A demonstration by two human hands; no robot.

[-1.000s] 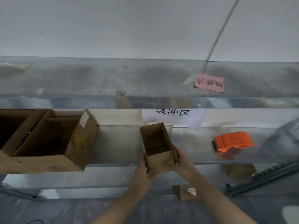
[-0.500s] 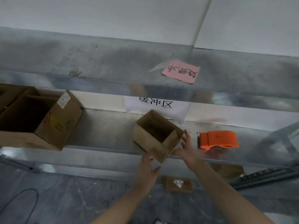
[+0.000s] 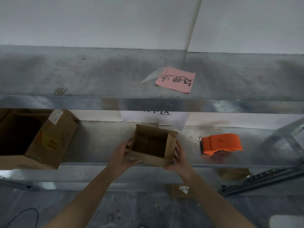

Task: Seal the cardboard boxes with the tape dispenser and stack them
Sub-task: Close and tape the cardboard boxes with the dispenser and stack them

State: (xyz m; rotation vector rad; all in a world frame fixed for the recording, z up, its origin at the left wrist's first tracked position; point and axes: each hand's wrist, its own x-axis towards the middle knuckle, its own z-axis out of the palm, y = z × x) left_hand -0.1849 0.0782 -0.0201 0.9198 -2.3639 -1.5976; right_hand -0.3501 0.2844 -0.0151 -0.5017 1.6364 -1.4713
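At the metal shelf [image 3: 102, 142], left hand [image 3: 120, 154] and right hand [image 3: 179, 157] clasp the small open box [image 3: 170, 145] between them. The sign [image 3: 164, 118] behind shows 区.

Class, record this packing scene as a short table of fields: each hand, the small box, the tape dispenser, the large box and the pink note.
left hand: grips the left side of the small box
right hand: holds its right side
small box: open, untaped, at the front edge of the shelf
tape dispenser: orange, lying on the shelf right of the small box, untouched
large box: open, on the shelf at the left
pink note: handwritten, on the upper shelf
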